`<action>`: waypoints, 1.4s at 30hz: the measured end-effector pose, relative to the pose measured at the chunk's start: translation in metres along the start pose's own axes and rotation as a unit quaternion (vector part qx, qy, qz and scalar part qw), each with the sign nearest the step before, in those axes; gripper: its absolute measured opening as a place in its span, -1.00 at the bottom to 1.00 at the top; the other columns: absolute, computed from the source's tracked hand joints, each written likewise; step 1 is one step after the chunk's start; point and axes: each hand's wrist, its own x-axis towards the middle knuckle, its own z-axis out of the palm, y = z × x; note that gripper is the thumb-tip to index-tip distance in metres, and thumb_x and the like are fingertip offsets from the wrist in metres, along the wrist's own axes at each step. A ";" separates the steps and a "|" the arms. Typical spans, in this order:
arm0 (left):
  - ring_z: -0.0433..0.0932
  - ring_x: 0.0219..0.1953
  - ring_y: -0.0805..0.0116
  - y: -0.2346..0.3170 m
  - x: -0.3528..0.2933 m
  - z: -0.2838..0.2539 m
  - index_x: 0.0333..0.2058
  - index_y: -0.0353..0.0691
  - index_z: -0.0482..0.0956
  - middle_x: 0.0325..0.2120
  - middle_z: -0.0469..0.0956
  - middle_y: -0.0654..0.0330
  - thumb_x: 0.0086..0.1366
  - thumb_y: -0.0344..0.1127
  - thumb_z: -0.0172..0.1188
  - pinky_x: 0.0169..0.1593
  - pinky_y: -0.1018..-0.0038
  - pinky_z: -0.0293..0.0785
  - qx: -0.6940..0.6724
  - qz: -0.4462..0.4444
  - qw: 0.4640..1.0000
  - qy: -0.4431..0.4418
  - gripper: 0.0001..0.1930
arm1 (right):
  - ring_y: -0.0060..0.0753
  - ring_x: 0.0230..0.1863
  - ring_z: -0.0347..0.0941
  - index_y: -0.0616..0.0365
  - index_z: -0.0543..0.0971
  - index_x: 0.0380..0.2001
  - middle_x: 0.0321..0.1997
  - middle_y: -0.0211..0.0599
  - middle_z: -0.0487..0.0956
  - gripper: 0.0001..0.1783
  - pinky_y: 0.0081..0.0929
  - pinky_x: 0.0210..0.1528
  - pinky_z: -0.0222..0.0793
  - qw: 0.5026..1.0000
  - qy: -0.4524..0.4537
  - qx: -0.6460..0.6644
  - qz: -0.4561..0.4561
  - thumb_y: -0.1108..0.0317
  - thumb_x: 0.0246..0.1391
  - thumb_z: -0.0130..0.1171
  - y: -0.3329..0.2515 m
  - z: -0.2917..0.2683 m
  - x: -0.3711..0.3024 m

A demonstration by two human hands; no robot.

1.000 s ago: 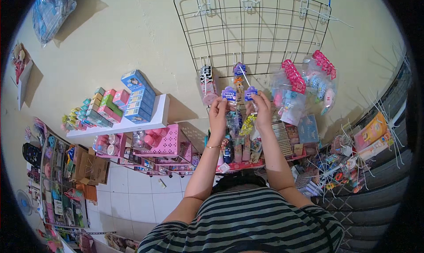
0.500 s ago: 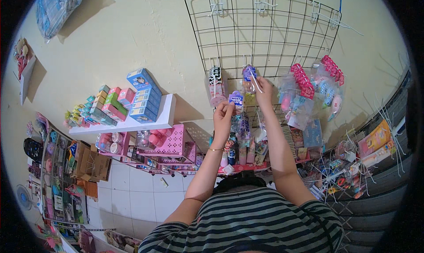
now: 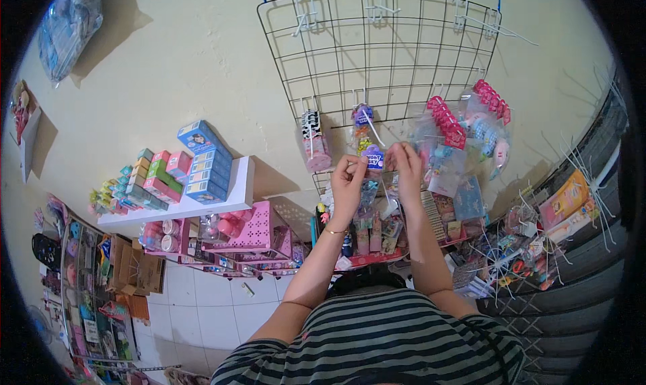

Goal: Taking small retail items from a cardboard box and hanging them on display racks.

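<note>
My left hand [image 3: 346, 186] pinches a clear packet with a purple header card [image 3: 373, 160] by the card's left side. The packet's contents hang below and are too small to make out. Beside the card's right edge is my right hand [image 3: 406, 166], its fingers loosely bent and apart, with no thing visible in them. Just beyond, similar purple-carded packets [image 3: 363, 114] hang on a white hook, whose tip points toward my hands. The hook is fixed to a black wire grid [image 3: 377, 62] on the wall.
Left of the hook hang black-and-white-topped packets [image 3: 313, 143]; to the right, pink-carded packets [image 3: 446, 123]. A white wall shelf [image 3: 243, 183] holds small boxes at left. Below are pink baskets [image 3: 259, 223]. A rack with protruding wire hooks [image 3: 531, 250] stands at right.
My right hand has come down from the hooked packets to beside the purple-carded packet. My left hand still holds that packet. The view has shifted slightly, moving the grid leftward.
</note>
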 end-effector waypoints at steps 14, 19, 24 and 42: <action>0.14 -0.64 0.76 -0.019 0.005 0.025 -0.55 -0.23 0.32 -0.70 0.32 0.44 0.22 -0.41 0.06 -0.57 0.76 0.08 -0.046 0.027 0.997 0.051 -0.82 | -0.81 -0.50 0.26 0.16 0.43 -0.50 -0.54 -0.57 0.41 -0.89 -0.79 -0.45 0.14 0.998 -0.021 0.040 0.037 0.39 0.03 0.10 0.008 -0.011 0.003; 0.22 -0.62 0.74 -0.011 0.001 0.028 -0.55 -0.24 0.31 -0.70 0.34 0.42 0.22 -0.42 0.06 -0.54 0.76 0.16 -0.032 0.031 0.997 0.058 -0.82 | -0.81 -0.51 0.26 0.15 0.43 -0.51 -0.55 -0.57 0.41 -0.89 -0.78 -0.46 0.14 0.997 -0.026 0.052 0.051 0.39 0.03 0.10 0.013 -0.008 0.002; 0.37 -0.55 0.70 -0.026 0.013 0.016 -0.54 -0.25 0.31 -0.67 0.41 0.35 0.22 -0.41 0.05 -0.48 0.74 0.26 -0.044 0.016 0.997 0.059 -0.83 | -0.77 -0.47 0.31 0.17 0.43 -0.49 -0.52 -0.54 0.44 -0.90 -0.77 -0.42 0.19 0.995 -0.020 0.062 0.075 0.39 0.03 0.09 0.019 0.000 0.011; 0.32 -0.52 0.64 -0.058 0.079 0.002 -0.33 -0.32 0.46 -0.53 0.44 0.31 0.14 -0.30 0.18 -0.45 0.69 0.26 0.125 0.098 0.973 0.166 -0.79 | -0.64 -0.50 0.36 0.24 0.51 -0.45 -0.53 -0.39 0.51 -0.74 -0.66 -0.43 0.26 0.979 0.070 -0.162 -0.101 0.22 0.02 0.11 0.073 0.009 0.080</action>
